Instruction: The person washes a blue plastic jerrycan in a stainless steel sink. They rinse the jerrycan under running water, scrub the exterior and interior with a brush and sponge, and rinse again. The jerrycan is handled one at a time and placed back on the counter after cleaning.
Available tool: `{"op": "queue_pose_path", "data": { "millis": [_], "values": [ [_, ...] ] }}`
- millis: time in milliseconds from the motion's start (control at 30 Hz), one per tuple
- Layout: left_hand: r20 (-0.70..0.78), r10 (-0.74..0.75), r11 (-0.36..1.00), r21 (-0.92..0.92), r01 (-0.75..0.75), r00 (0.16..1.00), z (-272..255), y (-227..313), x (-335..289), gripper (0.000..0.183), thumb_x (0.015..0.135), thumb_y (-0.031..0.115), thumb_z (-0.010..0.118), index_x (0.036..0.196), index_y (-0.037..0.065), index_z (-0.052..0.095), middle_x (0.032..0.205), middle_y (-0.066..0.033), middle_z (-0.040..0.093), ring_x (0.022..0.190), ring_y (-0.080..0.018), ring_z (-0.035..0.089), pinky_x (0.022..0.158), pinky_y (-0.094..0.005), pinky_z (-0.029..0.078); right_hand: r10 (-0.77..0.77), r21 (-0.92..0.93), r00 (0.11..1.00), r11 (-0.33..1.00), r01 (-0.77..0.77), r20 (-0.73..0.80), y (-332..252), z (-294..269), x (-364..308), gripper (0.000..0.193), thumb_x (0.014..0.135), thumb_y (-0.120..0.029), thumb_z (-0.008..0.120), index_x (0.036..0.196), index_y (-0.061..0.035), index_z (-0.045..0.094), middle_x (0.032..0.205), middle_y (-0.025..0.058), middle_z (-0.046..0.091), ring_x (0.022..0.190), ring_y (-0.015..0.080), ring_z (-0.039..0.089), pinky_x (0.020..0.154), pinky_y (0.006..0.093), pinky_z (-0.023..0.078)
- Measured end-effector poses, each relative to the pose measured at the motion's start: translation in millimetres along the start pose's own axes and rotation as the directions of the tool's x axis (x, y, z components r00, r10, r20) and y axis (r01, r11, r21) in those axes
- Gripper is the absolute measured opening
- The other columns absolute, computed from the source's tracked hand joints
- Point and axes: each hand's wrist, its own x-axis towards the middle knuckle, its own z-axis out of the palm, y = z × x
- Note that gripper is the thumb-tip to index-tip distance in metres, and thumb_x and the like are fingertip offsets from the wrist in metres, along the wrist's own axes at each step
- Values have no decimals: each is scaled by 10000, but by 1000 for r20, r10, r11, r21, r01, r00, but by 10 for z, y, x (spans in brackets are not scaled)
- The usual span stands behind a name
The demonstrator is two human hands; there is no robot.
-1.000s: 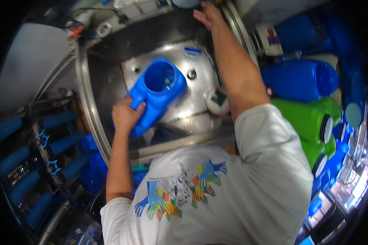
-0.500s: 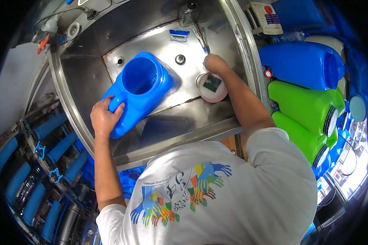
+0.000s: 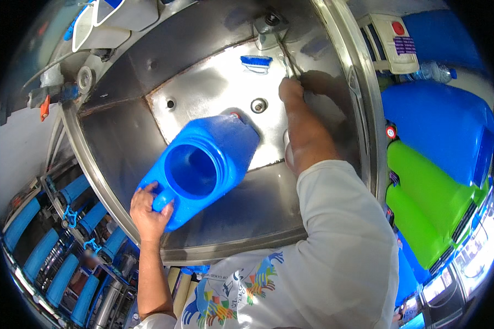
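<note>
My left hand is closed round the loop handle of a large blue plastic jug. The jug lies tilted in the steel sink, its round, uncapped mouth facing up toward me. Across the sink, my right hand is closed at the lower end of a thin, light-coloured tool by the right wall; the tool's kind is unclear. A blue-bristled scrub brush rests on the sink floor to its left. Partly hidden behind my right forearm is a pale round tub.
A clear pump bottle stands in the far corner. The sink floor has a drain fitting. Blue and green jugs are stacked beyond the right rim. Left of the sink are an orange-handled tap and blue rollers.
The view has shifted. The jug sits nearer to me, and my right arm reaches farther in, now covering most of the tub and its green pad. My left hand keeps hold of the handle.
</note>
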Motion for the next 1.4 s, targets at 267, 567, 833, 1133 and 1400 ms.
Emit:
{"op": "queue_pose_path", "data": {
  "millis": [267, 567, 833, 1133, 1400],
  "values": [
    [5, 12, 999, 49, -13, 1000, 39, 148, -182, 333, 608, 264, 807, 724, 54, 575, 1058, -147, 740, 950, -323, 693, 985, -515, 500, 1, 66, 999, 998, 2, -53, 26, 96, -39, 269, 959, -154, 542, 1190, -52, 637, 1164, 211, 689, 1037, 339, 711, 858, 441, 585],
    [-47, 53, 991, 129, -46, 998, 120, 197, -396, 340, 655, 251, 806, 878, 35, 667, 1083, -113, 726, 975, -345, 679, 1009, -476, 498, -292, 70, 955, 955, 289, 48, -74, -969, -841, 267, 868, -123, 575, 1053, -7, 730, 1108, 247, 710, 1040, 387, 701, 892, 444, 558],
    [-191, -78, 981, 160, 109, 979, 189, 329, -406, 454, 749, 387, 826, 1024, 39, 727, 1088, -121, 733, 1011, -329, 690, 924, -433, 527, -356, -355, 825, 775, 523, 439, 577, -1742, -2234, 263, 806, -78, 652, 1035, -6, 759, 1077, 218, 727, 993, 349, 723, 844, 436, 570],
    [-206, -142, 982, 95, 164, 968, 143, 354, -416, 475, 742, 439, 813, 981, 37, 733, 997, -138, 734, 934, -349, 690, 863, -440, 537, -298, -293, 891, 867, 403, 342, 847, -351, -1803, 254, 888, -211, 627, 983, -11, 750, 895, 160, 718, 758, 278, 682, 710, 412, 542],
    [-150, -77, 996, 27, 82, 986, -68, 197, -281, 438, 789, 462, 772, 841, 35, 688, 900, -154, 704, 836, -367, 687, 792, -463, 534, -479, -16, 799, 854, 520, 364, 1060, -1684, -2721, 294, 944, -229, 574, 1000, 14, 730, 710, 112, 670, 627, 195, 635, 623, 374, 510]
  ]
}}
